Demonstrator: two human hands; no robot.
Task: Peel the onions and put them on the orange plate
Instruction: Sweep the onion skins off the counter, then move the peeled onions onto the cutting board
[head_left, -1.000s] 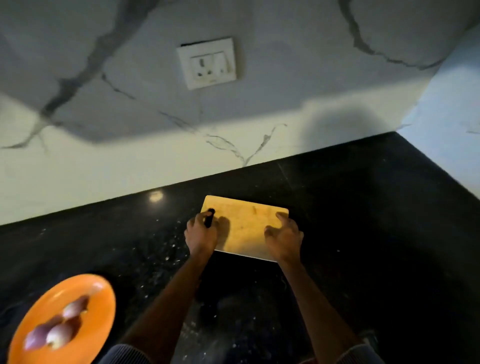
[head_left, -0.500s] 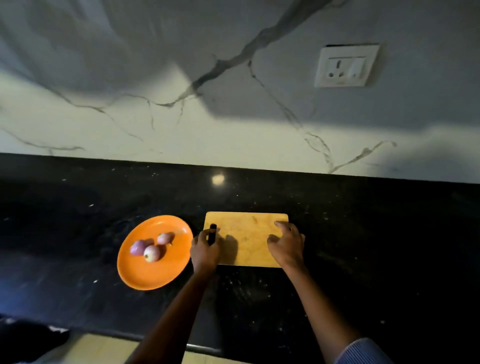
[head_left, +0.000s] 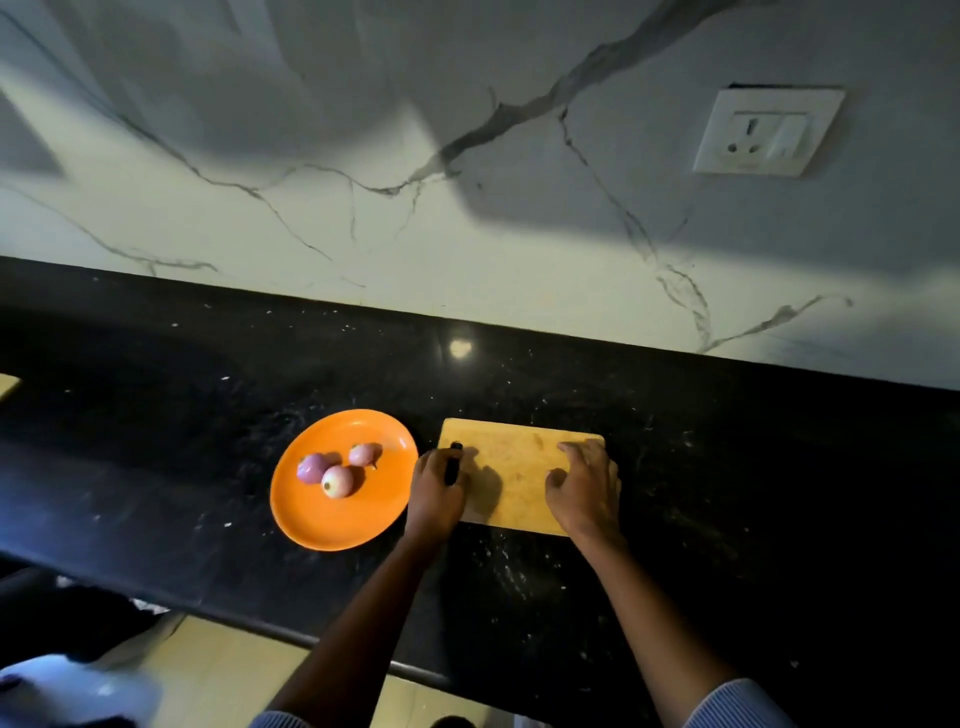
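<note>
I see three peeled onions (head_left: 337, 480) lying close together on the orange plate (head_left: 317, 519), which sits on the black counter (head_left: 156, 415) just left of the wooden cutting board (head_left: 514, 473). My left hand (head_left: 435, 493) is at the board's left edge, its fingers clenched around a dark handle (head_left: 453, 465); I cannot tell what tool it belongs to. My right hand (head_left: 584, 493) rests on the board's right side, fingers released and loosely bent, grasping nothing. A white wall socket (head_left: 763, 132) sits on the marble wall (head_left: 363, 156) behind the counter.
</note>
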